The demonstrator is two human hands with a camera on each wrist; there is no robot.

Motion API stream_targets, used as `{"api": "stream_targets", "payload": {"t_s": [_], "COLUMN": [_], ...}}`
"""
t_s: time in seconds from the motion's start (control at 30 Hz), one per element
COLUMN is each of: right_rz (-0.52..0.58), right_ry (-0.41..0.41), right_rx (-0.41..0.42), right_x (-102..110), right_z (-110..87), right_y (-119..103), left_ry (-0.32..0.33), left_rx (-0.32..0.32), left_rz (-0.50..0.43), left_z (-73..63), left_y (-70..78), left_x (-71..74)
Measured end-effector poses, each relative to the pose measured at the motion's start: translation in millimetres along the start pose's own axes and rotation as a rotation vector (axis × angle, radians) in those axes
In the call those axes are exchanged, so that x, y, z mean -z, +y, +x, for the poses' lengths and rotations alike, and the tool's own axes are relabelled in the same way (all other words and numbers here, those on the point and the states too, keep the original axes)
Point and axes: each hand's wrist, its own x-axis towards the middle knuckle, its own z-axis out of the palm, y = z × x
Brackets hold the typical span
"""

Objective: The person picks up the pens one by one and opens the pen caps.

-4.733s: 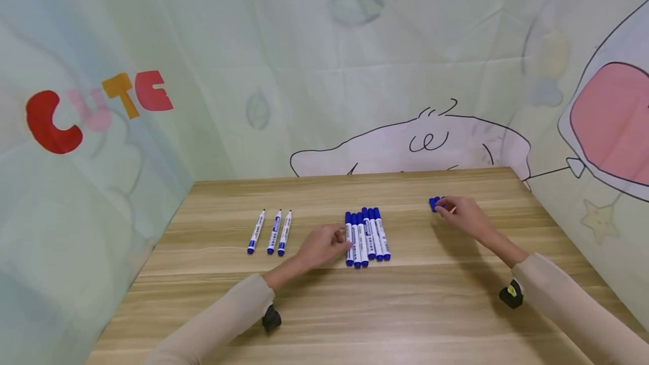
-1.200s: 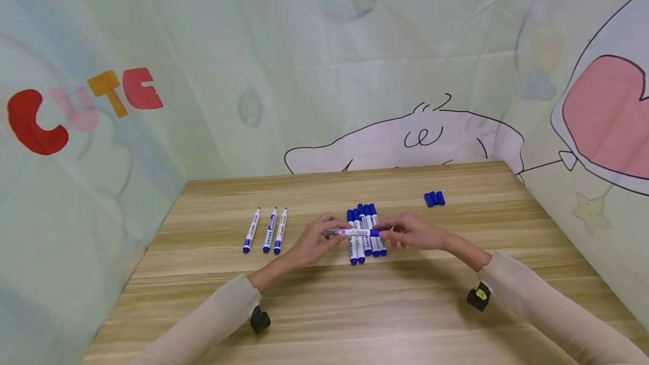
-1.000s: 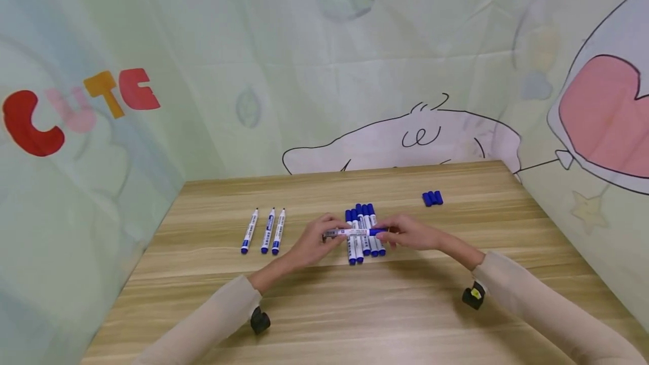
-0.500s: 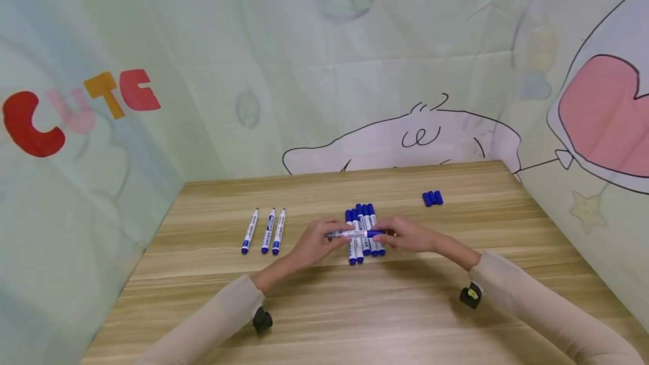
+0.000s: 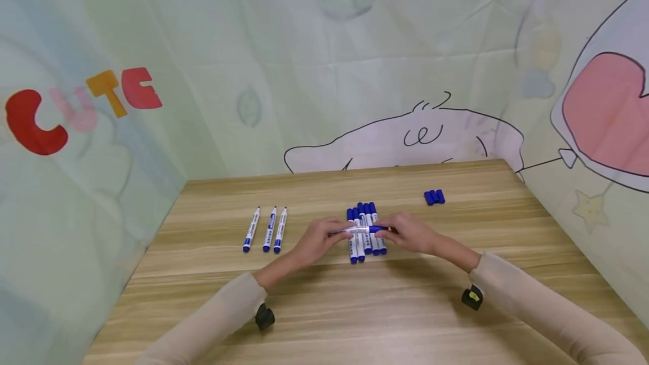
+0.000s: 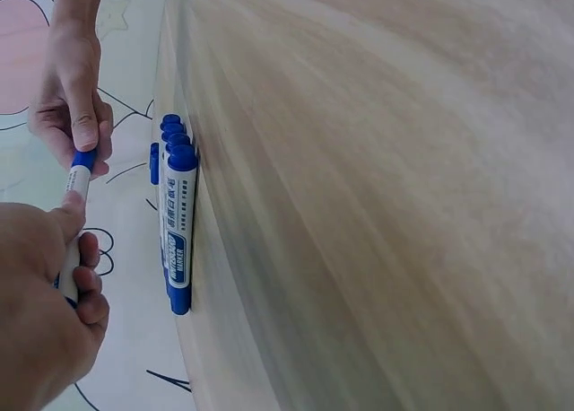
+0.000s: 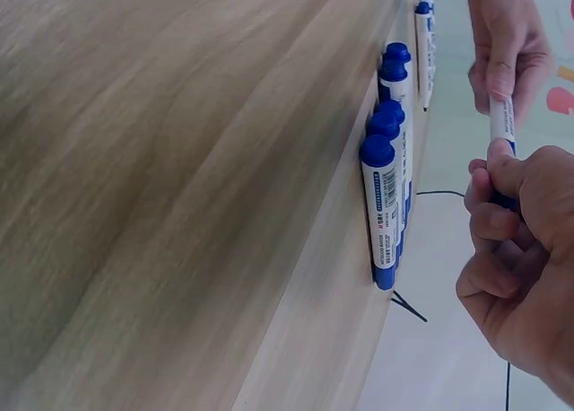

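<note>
bridging left grip point(image 5: 315, 240) and right grip point(image 5: 409, 233): marker point(image 5: 360, 230)

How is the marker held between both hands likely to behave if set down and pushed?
The marker would probably roll on the flat table, since its barrel looks round. It is likely stiff, as it looks straight between the left hand and the right hand. Its slim, plastic-looking body suggests it should feel light.

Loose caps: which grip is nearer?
Right. The right grip is on the near side of the caps, slightly left; the left grip farther off, mostly left of the capped markers.
</note>
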Motion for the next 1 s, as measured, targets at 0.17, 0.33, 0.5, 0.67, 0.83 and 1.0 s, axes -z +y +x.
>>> {"api": "stream_targets", "payload": {"t_s": [0.17, 0.33, 0.5, 0.67, 0.83, 1.0], "right_rz": [-0.105, -0.173, -0.208, -0.239, -0.261, -0.271], "right_ry": [0.043, 0.083, 0.129, 0.167, 0.208, 0.256], "right_rx": [0.008, 0.027, 0.071, 0.084, 0.099, 0.111], "right_x": [-1, -3, -4, -7, -9, -13], "right_z": [-1.2, -2.5, -4.4, -5.4, -6.0, -7.5], "right_y": [-1, -2, 0, 2, 0, 1], "left_ry": [-0.012, -0.007, 0.001, -0.010, -0.016, -0.032], "left_rx": [0.023, 0.018, 0.024, 0.044, 0.048, 0.051], "left_rz": [-0.022, -0.008, 0.001, -0.014, -0.008, -0.003], "left_z": [0.9, -0.2, -0.8, -0.1, 0.6, 2.3], "left_y": [3.4, 4.4, 4.3, 5.6, 6.3, 7.3], "left_x": [1.8, 1.7, 0.8, 1.4, 1.7, 1.8]}}
